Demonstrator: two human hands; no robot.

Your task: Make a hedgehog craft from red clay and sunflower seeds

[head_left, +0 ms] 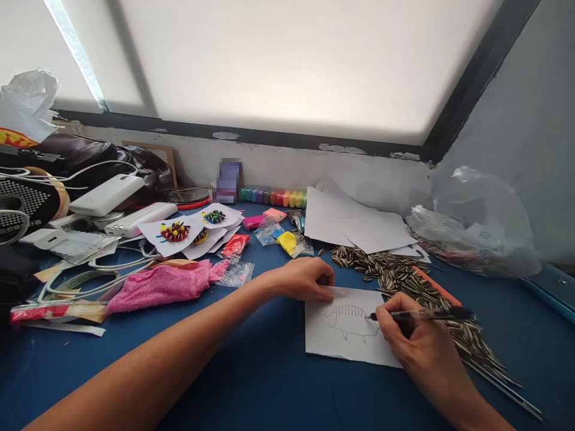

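Note:
A sheet of white paper [323, 344] lies on the blue table, bearing a line drawing [350, 320] of a round-backed animal with short legs and rows of small marks on its back. My right hand [417, 341] grips a black pen [426, 314], its tip touching the drawing near the back's right end. At the paper's upper left corner rests my left hand [308, 278], fingers curled and thumb on the sheet. Something dark shows between its thumb and fingers, too small to name. Striped sunflower seeds [399, 278] lie heaped beside and behind the paper.
More white sheets [354, 218] and a clear plastic bag [485, 227] stand behind the seeds. Leftward are cards with seed-and-clay figures [175, 231], yellow clay [286, 242], a pink cloth [162, 287], white power banks [108, 194] and cables. Coloured clay blocks [274, 197] line the wall.

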